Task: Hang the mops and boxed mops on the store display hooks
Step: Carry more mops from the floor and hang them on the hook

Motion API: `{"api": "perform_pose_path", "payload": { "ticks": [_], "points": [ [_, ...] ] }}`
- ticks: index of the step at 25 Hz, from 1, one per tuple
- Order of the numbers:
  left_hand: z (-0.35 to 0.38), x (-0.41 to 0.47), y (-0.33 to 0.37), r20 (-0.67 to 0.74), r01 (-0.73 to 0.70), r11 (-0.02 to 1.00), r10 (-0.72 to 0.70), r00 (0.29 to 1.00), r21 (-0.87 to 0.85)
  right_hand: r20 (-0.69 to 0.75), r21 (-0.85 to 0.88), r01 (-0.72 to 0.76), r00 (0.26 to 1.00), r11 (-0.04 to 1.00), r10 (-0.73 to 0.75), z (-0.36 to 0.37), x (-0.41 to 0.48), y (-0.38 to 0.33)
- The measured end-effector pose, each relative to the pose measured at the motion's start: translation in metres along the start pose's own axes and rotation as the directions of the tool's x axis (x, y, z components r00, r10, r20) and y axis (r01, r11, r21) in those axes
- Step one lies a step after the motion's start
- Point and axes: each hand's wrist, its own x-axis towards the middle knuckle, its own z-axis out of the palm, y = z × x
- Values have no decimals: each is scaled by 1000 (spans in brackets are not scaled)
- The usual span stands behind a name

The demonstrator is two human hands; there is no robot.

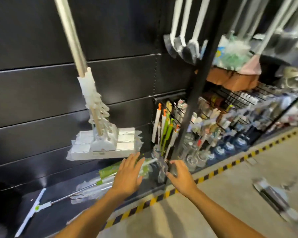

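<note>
Concrete floor [213,212] meets a black display wall [33,83]. Both hands reach low, empty: left hand [129,174] fingers spread, right hand [181,176] fingers loosely apart, toward wrapped mops [108,170] on the bottom shelf [58,191]. Next, likely, grip one and lift. Beyond hangs a flat mop [103,143] — its hook cut off; goods [230,117] rightward blur.

A low black base shelf [62,188] runs along the foot of the display wall, with plastic-wrapped mops [96,184] bearing green labels lying flat on it and a white-bladed squeegee [30,213] to their left. A strip of yellow-and-black tape [162,194] edges the concrete floor [213,212], where a blurred metal object [272,194] lies at right.
</note>
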Motion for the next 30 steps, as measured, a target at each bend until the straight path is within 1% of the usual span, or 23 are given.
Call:
{"api": "perform_pose_path", "payload": {
  "ticks": [2,5,7,10,12,17,21,24,27,30],
  "points": [
    [15,-4,42,82,-65,998,66,994,-17,-33,29,-72,997,997,73,-18,-40,34],
    [37,-10,120,144,-161,986,165,976,-38,-108,78,-177,977,981,184,-51,-108,91],
    [53,-13,172,210,-230,971,237,948,-61,-142,88,-255,954,963,266,-72,-151,129],
    [70,-17,255,240,-359,929,371,897,-95,-197,113,-373,900,921,389,-105,-215,186],
    [79,-16,305,262,-446,887,462,847,-120,-242,132,-433,858,892,453,-128,-252,217],
    [96,10,412,282,-615,778,623,729,-128,-349,214,-560,721,800,598,-180,-316,279],
    [112,46,484,277,-707,689,718,638,-160,-417,282,-616,612,736,672,-218,-333,322],
    [131,90,529,279,-743,653,749,601,-150,-445,316,-650,543,692,713,-250,-325,360],
    [145,146,569,317,-765,623,767,558,-162,-457,329,-667,506,668,731,-288,-300,394],
    [160,209,598,296,-787,596,789,538,-158,-469,332,-688,473,645,746,-336,-260,426]
  ]
}}
